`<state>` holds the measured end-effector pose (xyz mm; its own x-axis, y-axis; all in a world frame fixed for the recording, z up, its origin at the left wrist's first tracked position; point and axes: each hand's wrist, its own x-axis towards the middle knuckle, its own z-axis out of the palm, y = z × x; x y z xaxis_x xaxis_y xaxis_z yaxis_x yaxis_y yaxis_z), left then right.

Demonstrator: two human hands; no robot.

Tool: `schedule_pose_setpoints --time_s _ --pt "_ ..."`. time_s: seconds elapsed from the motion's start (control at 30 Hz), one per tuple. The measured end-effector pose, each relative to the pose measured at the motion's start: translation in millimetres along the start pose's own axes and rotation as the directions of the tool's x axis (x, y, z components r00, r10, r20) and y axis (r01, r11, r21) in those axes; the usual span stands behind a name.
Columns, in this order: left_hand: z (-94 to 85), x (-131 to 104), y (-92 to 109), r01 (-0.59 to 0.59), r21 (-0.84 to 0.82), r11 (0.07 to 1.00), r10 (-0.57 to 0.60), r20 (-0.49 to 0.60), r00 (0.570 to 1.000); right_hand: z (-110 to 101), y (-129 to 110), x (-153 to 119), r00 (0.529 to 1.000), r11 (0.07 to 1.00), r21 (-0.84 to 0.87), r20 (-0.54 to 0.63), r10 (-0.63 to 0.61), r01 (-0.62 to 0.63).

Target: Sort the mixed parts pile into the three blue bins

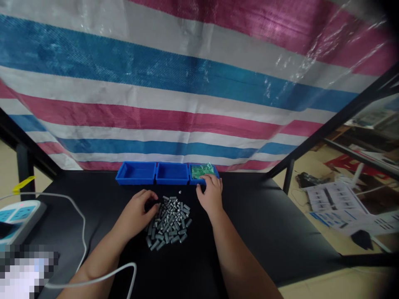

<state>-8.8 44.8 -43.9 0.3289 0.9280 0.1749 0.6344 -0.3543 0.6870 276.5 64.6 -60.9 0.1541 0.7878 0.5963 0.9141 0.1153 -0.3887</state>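
On the black table lies a pile of small grey cylindrical pieces (173, 222) mixed with shiny metal ones. My left hand (135, 214) is at the pile's left edge, its fingers curved and the thumb apart from them; nothing shows between them. Three blue bins stand in a row behind the pile. My right hand (211, 193) reaches to the front rim of the right bin (193, 182), fingers spread over a green, clear-wrapped bundle (202, 170). Whether its fingertips touch the bundle I cannot tell. One small shiny piece (180, 192) lies apart, between pile and bins.
The left bin (137, 181) and middle bin (172, 181) show bare insides. A white power strip (23, 220) and a pale cable (82, 220) are at left, the cable looping near my left forearm. Striped sheeting (174, 99) hangs behind the table.
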Motion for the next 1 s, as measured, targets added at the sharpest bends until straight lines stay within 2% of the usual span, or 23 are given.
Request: schedule_pose_setpoints --time_s 0.07,0.1,0.17,0.2,0.27,0.3,0.33,0.37,0.43,0.5,0.6,0.7,0.87,1.0 --pt "-0.2 -0.8 -10.0 0.078 0.079 0.994 -0.077 -0.014 0.997 -7.4 -5.0 -0.1 1.000 0.996 0.087 0.004 -0.030 0.029" --pt "-0.6 -1.7 -14.6 0.122 0.106 0.987 -0.119 -0.028 0.992 -12.1 -7.4 -0.9 0.998 0.988 0.152 0.047 -0.047 0.040" --pt "-2.8 -4.6 -21.1 0.197 0.133 0.971 -0.193 -0.042 0.980 -22.2 -11.2 -4.3 0.963 0.955 0.293 0.245 -0.109 0.034" --pt "-4.6 -6.6 -22.6 0.221 0.133 0.966 -0.219 -0.032 0.975 -27.2 -12.4 -6.7 0.911 0.938 0.348 0.383 -0.155 0.013" --pt "-8.9 -11.2 -21.6 0.239 0.127 0.963 -0.244 0.032 0.969 -35.9 -13.1 -11.8 0.748 0.923 0.382 0.627 -0.218 -0.051" --pt "-10.9 -13.6 -19.4 0.239 0.125 0.963 -0.250 0.079 0.965 -39.3 -12.8 -14.1 0.673 0.924 0.372 0.705 -0.225 -0.081" --pt "-12.6 -16.0 -16.4 0.238 0.125 0.963 -0.254 0.132 0.958 -41.9 -12.5 -16.0 0.624 0.928 0.356 0.751 -0.217 -0.106" --pt "-13.7 -18.0 -13.0 0.237 0.130 0.963 -0.258 0.184 0.948 -43.7 -12.2 -17.4 0.601 0.932 0.341 0.773 -0.202 -0.125" --pt "-14.2 -21.1 -6.3 0.231 0.166 0.959 -0.269 0.260 0.927 -45.6 -12.1 -18.9 0.592 0.934 0.329 0.784 -0.189 -0.138" --pt "-12.9 -22.6 -1.6 0.199 0.218 0.956 -0.257 0.283 0.924 -45.8 -12.7 -18.9 0.581 0.933 0.338 0.788 -0.206 -0.126" --pt "-9.7 -22.7 0.7 0.085 0.258 0.962 -0.158 0.278 0.947 -44.4 -13.6 -18.2 0.564 0.932 0.341 0.797 -0.216 -0.125" --pt "-6.8 -21.4 0.1 -0.001 0.253 0.967 -0.081 0.315 0.946 -42.2 -14.4 -18.9 0.558 0.938 0.330 0.801 -0.217 -0.109" --pt "-7.6 -19.7 0.3 -0.020 0.287 0.958 -0.087 0.357 0.930 -43.3 -19.0 -31.6 0.627 0.980 0.196 0.759 -0.176 0.038" --pt "-5.9 -34.5 -1.2 -0.048 0.261 0.964 -0.042 0.327 0.944 -48.9 -21.8 -61.9 0.668 0.975 0.211 0.716 -0.202 0.069"
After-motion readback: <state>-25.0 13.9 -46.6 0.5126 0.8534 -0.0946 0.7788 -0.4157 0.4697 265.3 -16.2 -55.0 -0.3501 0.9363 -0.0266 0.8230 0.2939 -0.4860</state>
